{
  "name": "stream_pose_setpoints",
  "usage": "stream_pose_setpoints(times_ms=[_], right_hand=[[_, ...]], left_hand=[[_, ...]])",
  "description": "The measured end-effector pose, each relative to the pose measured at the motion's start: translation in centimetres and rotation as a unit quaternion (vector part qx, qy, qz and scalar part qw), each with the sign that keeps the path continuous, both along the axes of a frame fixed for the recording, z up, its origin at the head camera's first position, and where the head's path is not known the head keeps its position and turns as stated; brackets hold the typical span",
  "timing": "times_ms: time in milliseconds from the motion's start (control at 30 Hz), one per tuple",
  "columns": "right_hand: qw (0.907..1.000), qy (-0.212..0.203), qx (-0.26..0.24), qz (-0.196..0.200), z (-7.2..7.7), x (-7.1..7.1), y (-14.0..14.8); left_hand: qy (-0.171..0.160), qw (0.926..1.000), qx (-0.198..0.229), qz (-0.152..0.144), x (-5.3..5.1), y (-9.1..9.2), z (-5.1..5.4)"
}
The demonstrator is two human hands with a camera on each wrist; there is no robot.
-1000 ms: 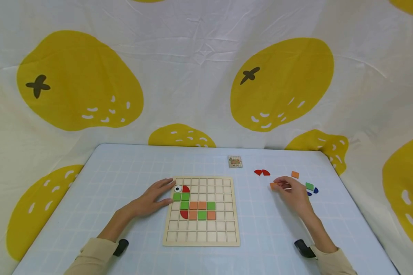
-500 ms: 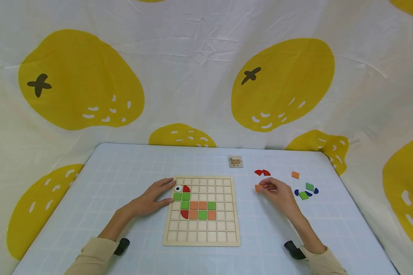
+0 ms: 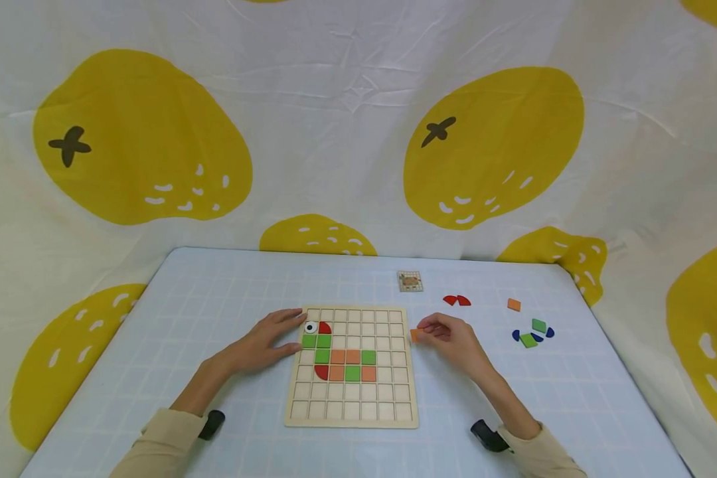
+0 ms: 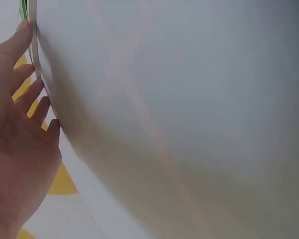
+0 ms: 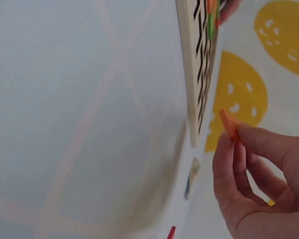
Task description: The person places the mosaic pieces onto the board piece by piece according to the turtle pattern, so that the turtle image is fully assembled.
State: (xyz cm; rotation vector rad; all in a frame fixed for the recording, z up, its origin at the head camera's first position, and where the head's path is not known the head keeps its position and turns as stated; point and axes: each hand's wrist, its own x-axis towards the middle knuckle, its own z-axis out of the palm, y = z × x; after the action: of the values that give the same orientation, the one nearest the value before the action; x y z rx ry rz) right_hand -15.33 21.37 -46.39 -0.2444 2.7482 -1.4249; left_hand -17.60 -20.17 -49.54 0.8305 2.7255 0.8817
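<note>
Between thumb and fingertips my right hand (image 3: 454, 342) pinches an orange square tile (image 3: 416, 335), just off the right edge of a wooden grid board (image 3: 391, 411). The right wrist view shows the same orange tile (image 5: 229, 125) held clear of the table. My left hand (image 3: 259, 345) rests at the board's left edge, fingers extended and touching it; in the left wrist view the left hand (image 4: 20, 114) lies along that edge. Set in the grid are green tiles (image 3: 322, 356), orange tiles (image 3: 337, 373), red rounded pieces (image 3: 321, 372) and a white eye piece (image 3: 311, 327).
Behind the board lies a small picture card (image 3: 409, 281). Two red quarter-round pieces (image 3: 457, 301) and a loose orange tile (image 3: 514, 305) are to its right. Farther right are green tiles (image 3: 528, 340) and several blue rounded pieces (image 3: 550, 332). A patterned curtain (image 3: 346, 133) hangs behind the table.
My right hand has carried the orange tile leftward from near the loose pieces to the board's right edge, uncovering green and blue pieces. The left hand has stayed in place.
</note>
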Motion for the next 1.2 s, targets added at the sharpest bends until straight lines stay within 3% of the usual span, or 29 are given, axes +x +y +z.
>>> stream_pose_setpoints(times_ms=[433, 667, 900, 1200], right_hand=[[0.9955, -0.052, -0.047, 0.064, -0.4, 0.8, -2.6], [0.9932, -0.062, -0.047, 0.087, -0.7, 0.9, -3.7], [0.9924, -0.052, -0.026, 0.108, -1.0, 1.1, -4.5], [0.9946, -0.026, 0.022, 0.098, -1.3, 1.1, -5.0]], left_hand=[[0.012, 0.9999, -0.002, -0.011, 0.0, 0.0, 0.0], [-0.009, 0.9999, -0.001, -0.007, 0.0, 0.0, 0.1], [-0.007, 1.0, 0.002, -0.006, -0.1, 0.0, -0.1], [0.003, 1.0, -0.002, -0.008, -0.1, 0.0, -0.2]])
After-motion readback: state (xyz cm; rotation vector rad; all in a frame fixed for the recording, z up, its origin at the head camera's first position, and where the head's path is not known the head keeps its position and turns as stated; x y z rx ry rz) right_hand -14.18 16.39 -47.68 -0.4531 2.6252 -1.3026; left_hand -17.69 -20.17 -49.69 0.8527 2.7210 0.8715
